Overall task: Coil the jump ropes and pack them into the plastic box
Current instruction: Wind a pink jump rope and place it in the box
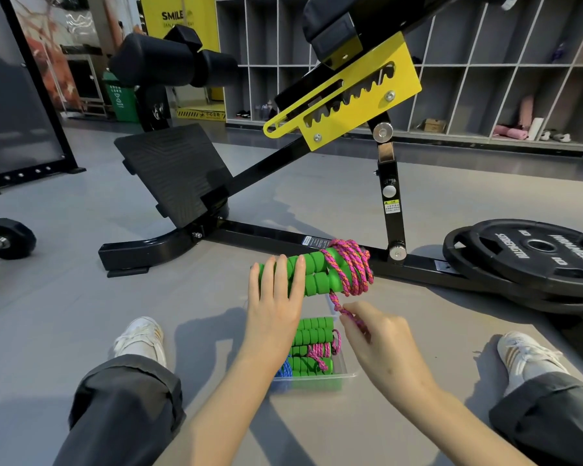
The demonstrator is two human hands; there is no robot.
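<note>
My left hand [276, 297] grips the two green foam handles [315, 274] of a jump rope, held side by side above the floor. Pink-and-orange cord [352, 267] is wound in several turns around the handles' right ends. My right hand [377, 344] pinches the loose tail of that cord [342, 309] just below the coil. Beneath my hands a clear plastic box [345, 373] sits on the floor between my legs, holding more green-handled ropes [312, 348] with pink cord and a bit of blue cord [285, 369].
A black and yellow gym bench frame [283, 237] runs across the floor just beyond my hands. Stacked black weight plates [532, 260] lie at the right, a dumbbell [4, 243] at the left. My shoes [140, 334] and legs flank the box.
</note>
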